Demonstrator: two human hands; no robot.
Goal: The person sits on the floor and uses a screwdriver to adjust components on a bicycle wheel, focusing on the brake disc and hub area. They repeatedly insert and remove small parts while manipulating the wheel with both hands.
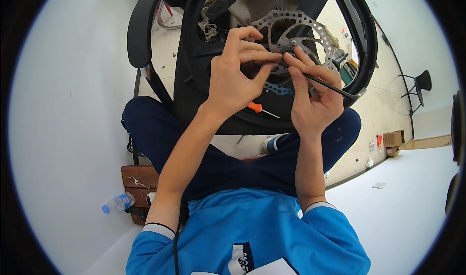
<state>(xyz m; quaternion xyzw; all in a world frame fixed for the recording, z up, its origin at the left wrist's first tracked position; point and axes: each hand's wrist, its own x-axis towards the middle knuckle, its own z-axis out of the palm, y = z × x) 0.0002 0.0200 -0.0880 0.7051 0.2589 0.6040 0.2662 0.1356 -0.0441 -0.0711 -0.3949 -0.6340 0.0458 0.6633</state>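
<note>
My right hand [315, 100] pinches a thin black cable or rod [330, 87], which runs from beside the hub [289, 49] down-right to a silver end piece. My left hand [235, 78] has thumb and fingertips drawn together by the hub, at the cable's near end; what they grip is hidden. The hub carries a perforated metal brake disc [315, 24] and sits within a black spoked wheel [366, 42]. Below my left fingers, an orange-handled screwdriver [256, 107] lies on the black surface [228, 124] under the wheel.
A black armrest [141, 37] rises at upper left. A plastic bottle [118, 202] is beside a brown wooden seat [138, 177] at lower left. Assorted tools [347, 71] lie beyond the wheel's right side. A black chair [422, 81] and cardboard boxes [393, 139] stand farther right.
</note>
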